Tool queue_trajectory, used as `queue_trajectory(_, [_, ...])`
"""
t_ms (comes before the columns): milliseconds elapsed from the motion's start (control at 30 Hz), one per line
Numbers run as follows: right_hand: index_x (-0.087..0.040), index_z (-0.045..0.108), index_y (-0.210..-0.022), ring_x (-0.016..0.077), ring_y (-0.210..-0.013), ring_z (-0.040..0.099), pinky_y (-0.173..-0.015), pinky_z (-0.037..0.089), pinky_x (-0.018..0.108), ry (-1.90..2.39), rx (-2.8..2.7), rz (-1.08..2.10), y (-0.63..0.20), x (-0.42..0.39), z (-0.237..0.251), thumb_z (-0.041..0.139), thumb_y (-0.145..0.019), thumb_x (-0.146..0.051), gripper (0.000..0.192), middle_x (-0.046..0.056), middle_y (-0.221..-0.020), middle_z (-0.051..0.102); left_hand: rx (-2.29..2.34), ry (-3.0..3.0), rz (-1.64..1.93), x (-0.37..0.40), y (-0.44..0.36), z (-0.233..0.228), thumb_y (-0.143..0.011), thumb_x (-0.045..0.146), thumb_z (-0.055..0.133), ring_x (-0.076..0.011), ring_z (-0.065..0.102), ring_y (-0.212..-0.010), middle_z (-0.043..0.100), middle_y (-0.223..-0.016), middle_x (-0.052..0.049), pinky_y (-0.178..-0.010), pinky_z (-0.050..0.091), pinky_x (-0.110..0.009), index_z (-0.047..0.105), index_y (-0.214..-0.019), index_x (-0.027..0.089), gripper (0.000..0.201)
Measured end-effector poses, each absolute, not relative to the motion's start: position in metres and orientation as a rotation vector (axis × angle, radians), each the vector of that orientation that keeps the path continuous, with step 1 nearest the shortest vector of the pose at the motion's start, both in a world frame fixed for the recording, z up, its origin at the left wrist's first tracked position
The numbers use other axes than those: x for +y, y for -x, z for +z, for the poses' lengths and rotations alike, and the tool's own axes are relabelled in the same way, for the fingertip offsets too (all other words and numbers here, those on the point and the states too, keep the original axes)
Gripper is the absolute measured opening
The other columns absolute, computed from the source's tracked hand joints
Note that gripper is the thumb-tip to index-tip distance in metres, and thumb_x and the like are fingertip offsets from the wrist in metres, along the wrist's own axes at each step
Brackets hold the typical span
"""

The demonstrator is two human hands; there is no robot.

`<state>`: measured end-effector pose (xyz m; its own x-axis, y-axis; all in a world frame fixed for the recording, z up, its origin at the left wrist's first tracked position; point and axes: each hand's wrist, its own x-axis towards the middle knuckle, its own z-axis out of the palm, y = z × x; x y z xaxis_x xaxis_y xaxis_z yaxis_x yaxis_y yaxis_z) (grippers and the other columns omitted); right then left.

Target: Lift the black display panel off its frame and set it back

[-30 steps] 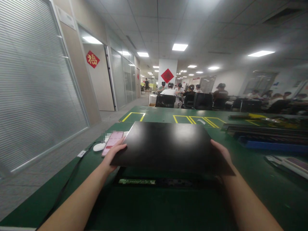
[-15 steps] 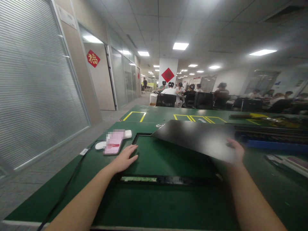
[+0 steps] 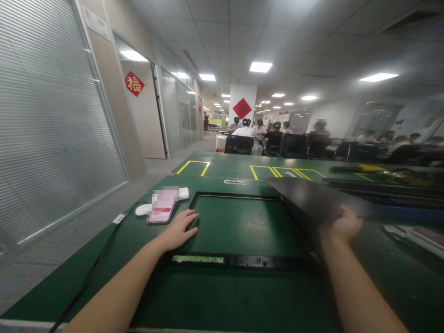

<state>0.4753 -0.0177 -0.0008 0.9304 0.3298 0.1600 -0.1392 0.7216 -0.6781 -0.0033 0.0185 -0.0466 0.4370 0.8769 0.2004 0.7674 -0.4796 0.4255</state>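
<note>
A thin black frame [image 3: 239,196] lies flat on the green table [image 3: 222,296], its opening showing the green surface. My left hand [image 3: 178,229] rests palm down on the frame's left side, fingers apart. My right hand [image 3: 342,225] grips the near edge of a large black panel [image 3: 312,198], held in the air over the frame's right side and tilted up to the right.
A phone [image 3: 161,206] and a white mouse [image 3: 143,210] lie left of the frame. Stacked black parts [image 3: 385,188] and a blue tray [image 3: 409,213] sit at the right. Black chairs [image 3: 239,144] and seated people are beyond the table.
The black panel was held by both hands over the frame. My left hand let go and settled on the frame; my right hand swung the panel off to the right, uncovering the frame.
</note>
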Motion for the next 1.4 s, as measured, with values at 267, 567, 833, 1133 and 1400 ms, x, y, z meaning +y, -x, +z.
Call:
queue_trajectory(267, [-0.025, 0.047, -0.102, 0.0134, -0.081, 0.064, -0.054, 0.054, 0.022, 0.720, -0.081, 0.218, -0.463, -0.029, 0.011, 0.055, -0.061, -0.010, 0.044, -0.001, -0.099, 0.061, 1.390, -2.417, 0.627, 0.020, 0.005, -0.048, -0.085, 0.045, 0.054, -0.0339, 0.040, -0.137, 0.049, -0.145, -0.017, -0.113, 0.031, -0.051, 0.059, -0.131, 0.016, 0.055])
queue_trajectory(567, [-0.022, 0.050, -0.093, 0.0129, -0.066, 0.059, -0.047, 0.050, 0.023, 1.013, 0.133, 0.357, -0.477, -0.015, -0.005, 0.054, -0.062, -0.007, 0.035, 0.000, -0.087, 0.059, 1.385, -2.423, 0.620, 0.018, 0.004, -0.046, -0.084, 0.044, 0.055, -0.0344, 0.041, -0.136, 0.050, -0.144, -0.017, -0.113, 0.032, -0.052, 0.061, -0.128, 0.017, 0.052])
queue_trajectory(833, [-0.019, 0.055, -0.086, 0.0133, -0.069, 0.058, -0.054, 0.054, 0.027, 1.085, 0.162, 0.404, -0.490, -0.009, -0.014, 0.055, -0.066, -0.007, 0.023, 0.000, -0.086, 0.059, 1.391, -2.433, 0.616, 0.018, 0.003, -0.045, -0.084, 0.044, 0.054, -0.0346, 0.041, -0.136, 0.051, -0.142, -0.017, -0.113, 0.031, -0.053, 0.062, -0.126, 0.016, 0.051])
queue_trajectory(1133, [-0.019, 0.054, -0.083, 0.0147, -0.067, 0.060, -0.061, 0.058, 0.034, 1.103, 0.155, 0.478, -0.509, -0.002, -0.038, 0.055, -0.061, -0.006, 0.025, -0.001, -0.080, 0.059, 1.398, -2.441, 0.570, 0.016, 0.003, -0.043, -0.085, 0.045, 0.053, -0.0335, 0.039, -0.137, 0.050, -0.143, -0.016, -0.113, 0.031, -0.052, 0.062, -0.126, 0.016, 0.051])
queue_trajectory(1400, [-0.020, 0.047, -0.079, 0.0118, -0.056, 0.057, -0.055, 0.057, 0.031, 1.060, 0.147, 0.688, -0.529, 0.003, -0.058, 0.048, -0.062, -0.002, 0.025, -0.004, -0.070, 0.054, 1.372, -2.446, 0.605, 0.018, 0.004, -0.045, -0.084, 0.046, 0.054, -0.0351, 0.039, -0.137, 0.053, -0.140, -0.015, -0.112, 0.031, -0.054, 0.065, -0.122, 0.018, 0.048])
